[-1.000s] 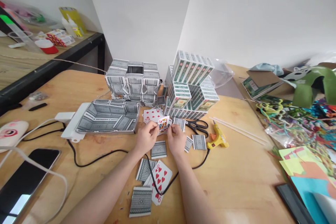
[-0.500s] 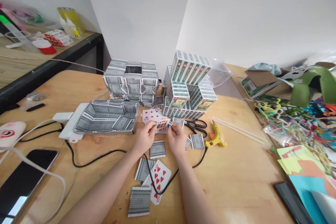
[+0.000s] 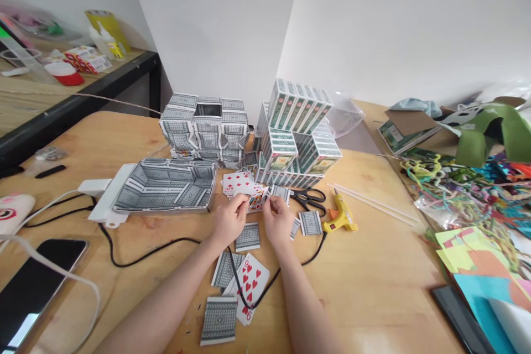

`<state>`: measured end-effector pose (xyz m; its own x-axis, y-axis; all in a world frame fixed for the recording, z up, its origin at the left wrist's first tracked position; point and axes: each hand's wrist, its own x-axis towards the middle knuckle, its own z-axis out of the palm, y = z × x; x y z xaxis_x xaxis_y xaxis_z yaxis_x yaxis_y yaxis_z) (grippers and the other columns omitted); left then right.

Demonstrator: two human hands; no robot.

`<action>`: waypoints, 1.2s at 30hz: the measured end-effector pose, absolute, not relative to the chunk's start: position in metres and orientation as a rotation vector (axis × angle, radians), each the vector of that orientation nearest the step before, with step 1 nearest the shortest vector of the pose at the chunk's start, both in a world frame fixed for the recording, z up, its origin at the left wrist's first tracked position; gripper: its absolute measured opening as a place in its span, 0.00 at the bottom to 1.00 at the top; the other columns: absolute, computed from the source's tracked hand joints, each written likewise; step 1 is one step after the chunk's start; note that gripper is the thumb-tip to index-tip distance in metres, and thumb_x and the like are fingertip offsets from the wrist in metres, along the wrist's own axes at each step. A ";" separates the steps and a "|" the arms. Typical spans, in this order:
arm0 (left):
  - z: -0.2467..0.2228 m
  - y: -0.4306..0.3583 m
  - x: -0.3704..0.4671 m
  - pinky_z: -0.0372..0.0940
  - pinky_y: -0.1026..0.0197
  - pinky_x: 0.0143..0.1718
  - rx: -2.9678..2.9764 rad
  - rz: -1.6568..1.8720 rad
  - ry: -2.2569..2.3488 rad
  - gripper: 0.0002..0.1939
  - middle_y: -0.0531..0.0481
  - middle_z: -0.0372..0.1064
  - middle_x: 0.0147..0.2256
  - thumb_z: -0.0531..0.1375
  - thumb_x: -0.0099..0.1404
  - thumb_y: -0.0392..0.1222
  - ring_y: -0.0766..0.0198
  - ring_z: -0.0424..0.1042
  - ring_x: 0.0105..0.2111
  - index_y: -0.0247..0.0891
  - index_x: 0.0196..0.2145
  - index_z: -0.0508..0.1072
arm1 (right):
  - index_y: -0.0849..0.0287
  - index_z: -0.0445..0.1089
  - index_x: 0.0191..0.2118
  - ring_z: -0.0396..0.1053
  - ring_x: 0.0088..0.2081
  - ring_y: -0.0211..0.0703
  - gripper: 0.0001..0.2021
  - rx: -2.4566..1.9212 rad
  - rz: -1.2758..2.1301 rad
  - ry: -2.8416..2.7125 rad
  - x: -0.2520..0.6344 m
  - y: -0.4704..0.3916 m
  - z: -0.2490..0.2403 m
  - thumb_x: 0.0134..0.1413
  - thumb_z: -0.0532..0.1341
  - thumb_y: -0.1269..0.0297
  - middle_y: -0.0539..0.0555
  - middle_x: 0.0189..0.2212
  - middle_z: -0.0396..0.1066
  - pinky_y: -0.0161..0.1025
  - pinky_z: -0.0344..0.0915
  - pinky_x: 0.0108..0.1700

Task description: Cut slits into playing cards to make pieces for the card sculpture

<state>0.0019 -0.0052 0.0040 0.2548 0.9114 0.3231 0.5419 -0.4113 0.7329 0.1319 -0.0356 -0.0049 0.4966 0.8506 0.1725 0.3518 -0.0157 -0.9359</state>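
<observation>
Between my two hands is a playing card [image 3: 257, 199] with a coloured picture face. My left hand [image 3: 230, 219] pinches its left side and my right hand [image 3: 277, 218] its right edge. Just beyond lie face-up diamond cards [image 3: 238, 182]. Below my left hand rests a folded card square [image 3: 248, 236], back up. Nearer to me are a nine of hearts [image 3: 251, 282] and another folded square [image 3: 218, 319]. To the right of my right hand sit black-handled scissors [image 3: 309, 198], one more card square [image 3: 310, 223] and a yellow glue gun [image 3: 341, 214].
Behind my hands stand a card-covered tray [image 3: 166, 188], a block built from cards [image 3: 203, 130] and stacked card boxes [image 3: 296, 116]. A black cable [image 3: 149, 246] crosses under my arms. A phone [image 3: 41, 287] lies left; coloured paper [image 3: 477, 265] and glue sticks [image 3: 373, 202] lie right.
The card between my hands has tilted and bent slightly. My hands keep nearly the same place, and the whole view has shifted a little.
</observation>
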 end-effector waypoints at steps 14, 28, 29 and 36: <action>0.005 -0.003 -0.005 0.57 0.69 0.24 2.108 1.009 1.333 0.07 0.54 0.67 0.22 0.50 0.61 0.40 0.70 0.67 0.21 0.38 0.28 0.65 | 0.60 0.64 0.34 0.65 0.26 0.38 0.09 -1.412 0.905 -1.151 0.139 -0.033 0.000 0.51 0.53 0.61 0.50 0.24 0.67 0.34 0.61 0.28; 0.000 -0.003 -0.003 0.56 0.70 0.22 2.146 1.015 1.329 0.08 0.55 0.67 0.21 0.50 0.62 0.39 0.70 0.67 0.20 0.38 0.29 0.66 | 0.59 0.62 0.26 0.52 0.17 0.32 0.09 -1.650 0.523 -1.287 0.137 -0.035 0.005 0.52 0.51 0.62 0.44 0.15 0.55 0.30 0.50 0.21; 0.000 -0.003 -0.003 0.56 0.70 0.22 2.142 1.020 1.329 0.07 0.54 0.67 0.21 0.50 0.62 0.39 0.70 0.67 0.20 0.38 0.29 0.66 | 0.59 0.63 0.26 0.53 0.18 0.32 0.09 -1.649 0.500 -1.279 0.136 -0.035 0.005 0.51 0.51 0.62 0.44 0.15 0.55 0.30 0.51 0.21; 0.001 -0.002 -0.003 0.57 0.69 0.23 2.140 1.051 1.329 0.07 0.54 0.69 0.23 0.50 0.62 0.39 0.69 0.68 0.21 0.38 0.30 0.67 | 0.61 0.66 0.36 0.56 0.19 0.34 0.10 -1.629 0.479 -1.319 0.135 -0.036 0.005 0.52 0.50 0.64 0.45 0.16 0.57 0.31 0.53 0.23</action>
